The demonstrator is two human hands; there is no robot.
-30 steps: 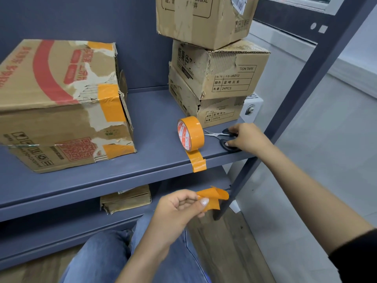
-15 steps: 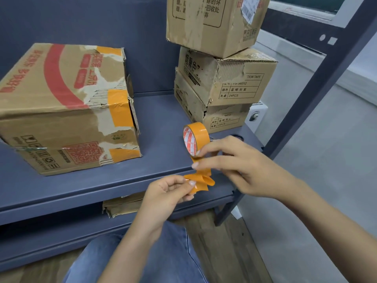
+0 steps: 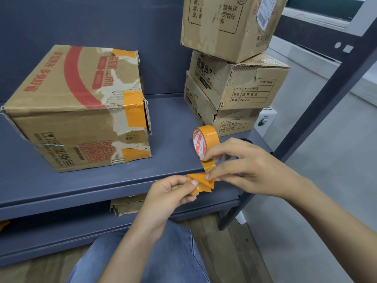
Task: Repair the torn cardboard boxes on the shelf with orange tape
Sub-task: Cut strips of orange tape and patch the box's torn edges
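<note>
The left hand (image 3: 172, 193) is reaching up from below, thumb and forefinger pinching the crumpled tape piece (image 3: 201, 183). Just right, the right hand (image 3: 242, 166) is coming in from the right, fingertips nipping the same piece and touching the tape roll (image 3: 206, 142), which is standing on edge above both hands on the shelf (image 3: 81, 186), its strip hanging down. The patched box (image 3: 79, 111) is sitting well left; whatever lies behind the right hand is hidden.

Right hand (image 3: 251, 170) left scissors, now pinches crumpled tape piece (image 3: 201, 183) alongside left hand (image 3: 169, 193).
</note>
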